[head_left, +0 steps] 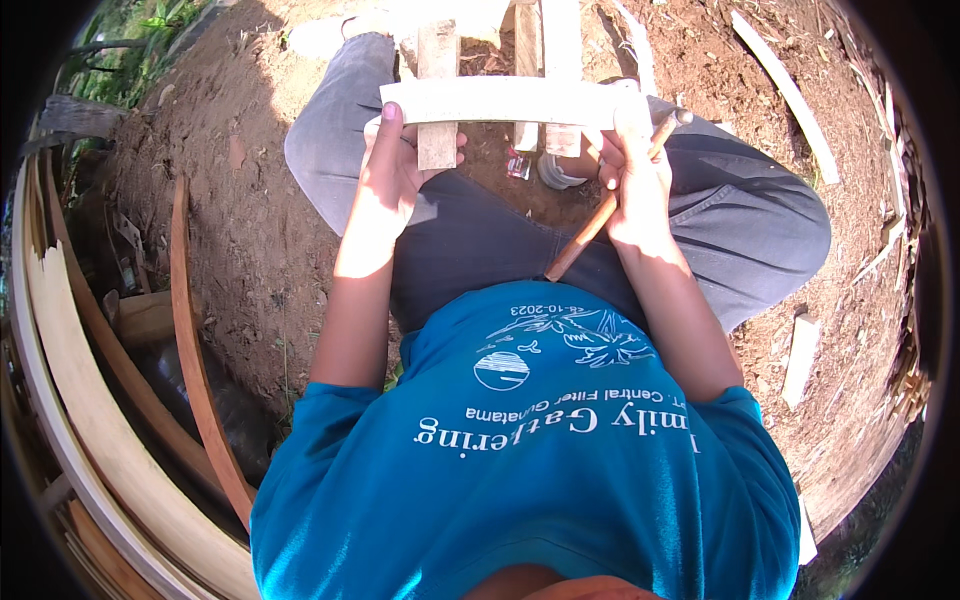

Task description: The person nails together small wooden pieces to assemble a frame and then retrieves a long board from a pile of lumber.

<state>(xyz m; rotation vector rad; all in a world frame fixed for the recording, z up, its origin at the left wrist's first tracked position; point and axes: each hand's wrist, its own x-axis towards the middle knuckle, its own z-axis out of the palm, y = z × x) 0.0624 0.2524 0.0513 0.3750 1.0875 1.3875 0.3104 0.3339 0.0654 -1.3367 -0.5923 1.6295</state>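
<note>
Now left hand (pixel 388 170) grips one slat (pixel 437 92); right hand (pixel 635 165) clasps one stick (pixel 610 200)

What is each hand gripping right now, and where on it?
Left hand grips the pale wooden slat frame at its crossbar's left end; right hand holds the brown wooden-handled tool near its head.

Both forearms reach forward from the lower edge, elbows bent above the lap. The left hand (pixel 392 165) is curled closed, thumb pointing up. The right hand (pixel 634 170) is clenched in a fist, wrist straight.
</note>
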